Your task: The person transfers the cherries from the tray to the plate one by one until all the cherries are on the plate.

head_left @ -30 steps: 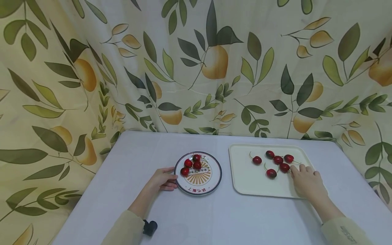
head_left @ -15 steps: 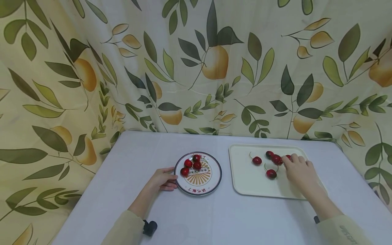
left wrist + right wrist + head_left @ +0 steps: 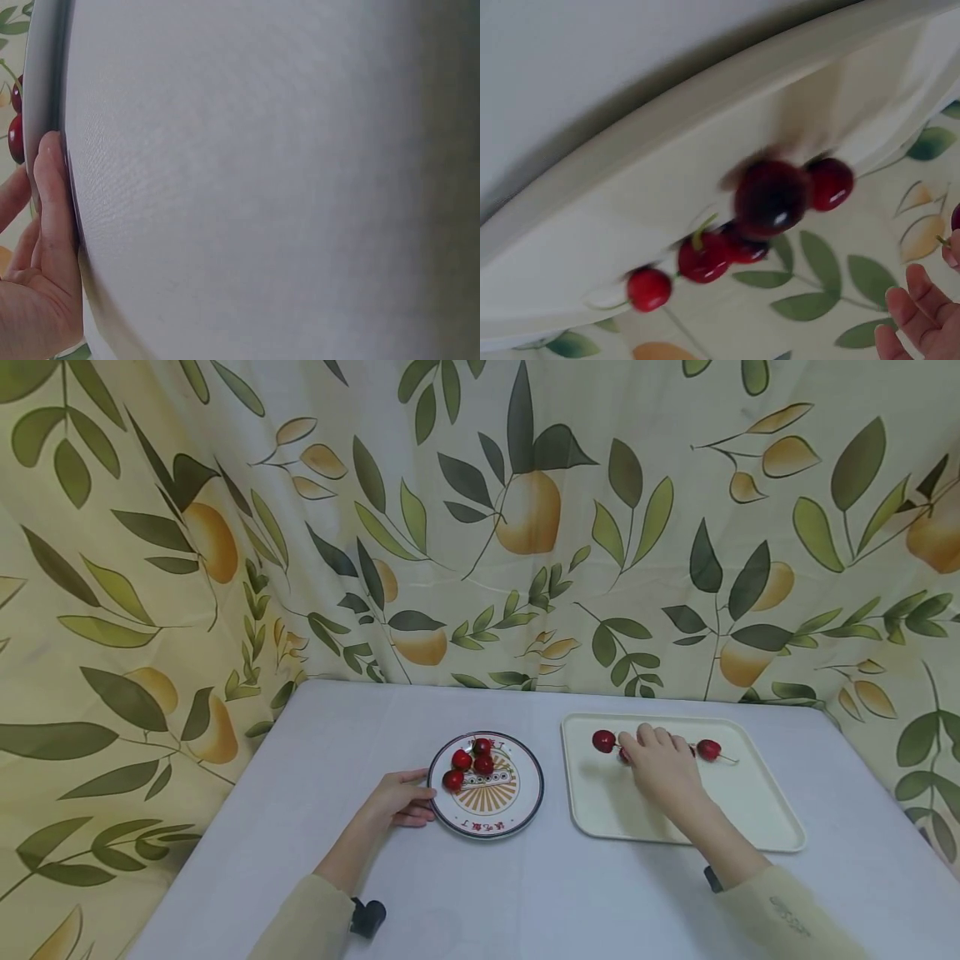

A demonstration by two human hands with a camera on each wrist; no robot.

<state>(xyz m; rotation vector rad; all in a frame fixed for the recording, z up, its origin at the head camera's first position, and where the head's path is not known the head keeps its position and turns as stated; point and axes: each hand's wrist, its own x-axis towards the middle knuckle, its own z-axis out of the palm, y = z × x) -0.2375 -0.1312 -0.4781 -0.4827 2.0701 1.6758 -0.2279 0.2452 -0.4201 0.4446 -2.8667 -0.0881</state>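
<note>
My right hand [image 3: 658,762] lies over the cream tray [image 3: 742,802], palm down, on top of several red cherries. One cherry [image 3: 603,741] shows just left of its fingers and another cherry [image 3: 708,749] lies to its right. In the right wrist view the cherries [image 3: 771,196] are blurred on the tray [image 3: 630,187], and loose fingertips [image 3: 922,315] hold nothing that I can see. My left hand [image 3: 405,800] rests on the cloth with its fingers [image 3: 45,225] against the left rim of the round plate [image 3: 525,793]. Several cherries [image 3: 468,764] sit on that plate.
The table [image 3: 525,893] has a pale grey cloth, and a leaf-and-fruit patterned curtain [image 3: 480,527] closes it in at the back and left. The plate and tray stand side by side mid-table, with bare cloth in front of them.
My right hand has slid left across the tray from its right side, and the cherries have shifted left with it. The left hand and plate have not moved.
</note>
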